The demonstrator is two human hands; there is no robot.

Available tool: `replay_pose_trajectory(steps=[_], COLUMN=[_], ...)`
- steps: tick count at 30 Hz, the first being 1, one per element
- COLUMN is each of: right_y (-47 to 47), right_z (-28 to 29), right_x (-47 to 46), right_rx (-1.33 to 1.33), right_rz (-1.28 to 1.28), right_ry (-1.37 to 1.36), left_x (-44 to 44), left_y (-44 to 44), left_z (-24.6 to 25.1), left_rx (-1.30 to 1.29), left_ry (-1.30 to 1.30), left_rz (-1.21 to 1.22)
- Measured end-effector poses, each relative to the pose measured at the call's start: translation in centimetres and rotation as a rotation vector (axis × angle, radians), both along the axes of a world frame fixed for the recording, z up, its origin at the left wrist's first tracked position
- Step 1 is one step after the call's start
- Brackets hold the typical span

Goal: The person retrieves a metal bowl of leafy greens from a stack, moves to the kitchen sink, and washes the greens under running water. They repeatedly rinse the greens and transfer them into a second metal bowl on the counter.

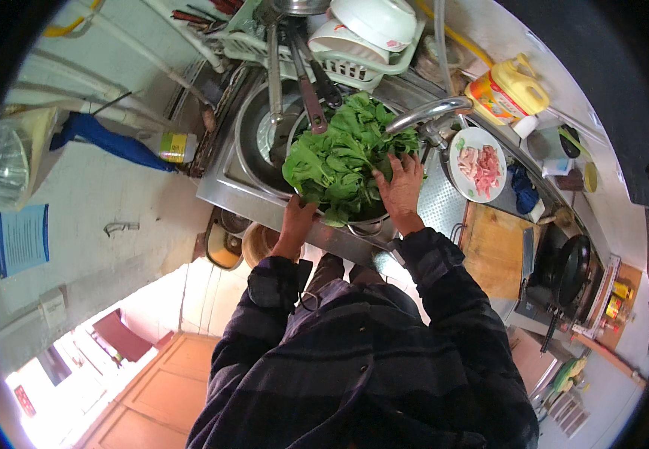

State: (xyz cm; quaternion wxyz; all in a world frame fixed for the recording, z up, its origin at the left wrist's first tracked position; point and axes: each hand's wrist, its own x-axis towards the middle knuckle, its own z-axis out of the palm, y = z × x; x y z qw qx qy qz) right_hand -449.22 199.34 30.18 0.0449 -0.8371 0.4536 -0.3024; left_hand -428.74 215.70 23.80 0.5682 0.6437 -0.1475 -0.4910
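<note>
A heap of leafy greens (333, 163) fills a round metal pot (366, 216) at the sink, hiding most of the inside. My right hand (403, 188) lies on the right side of the heap, its fingers spread over the leaves. At the near left edge, my left hand (299, 216) touches the rim area beside the lowest leaves. Its fingertips are partly hidden, so what it holds is unclear. The curved metal faucet (428, 112) reaches over the greens from the right. Left of the pot sits a larger metal basin (248, 149).
Long-handled utensils (306, 84) jut over the pot from a dish rack (352, 70) with white bowls (377, 25). On the right are a plate (459, 179) of sliced raw meat (484, 168), a yellow oil jug (506, 92), a wooden cutting board (492, 250), a knife (528, 250) and a black pan (574, 269).
</note>
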Motion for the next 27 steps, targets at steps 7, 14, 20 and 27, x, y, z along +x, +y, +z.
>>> replay_pose_trajectory(steps=[7, 14, 20, 27], right_y=[3.8, 4.5, 7.5, 11.9], right_z=[-2.2, 1.5, 3.8, -0.3], right_x=[-0.4, -1.8, -15.5, -25.6], right_rx=[0.452, 0.463, 0.226, 0.234], right_rz=[0.027, 0.012, -0.394, -0.597], right_ry=[0.348, 0.065, 0.034, 0.106], left_x=[1.5, 2.4, 4.0, 4.1], left_y=[0.5, 0.8, 1.4, 1.7], left_z=[-1.4, -1.8, -5.3, -6.2], left_rx=[-0.092, -0.186, -0.321, -0.225], left_ry=[-0.240, -0.085, -0.123, -0.157], left_rz=[-0.283, -0.285, -0.367, -0.443])
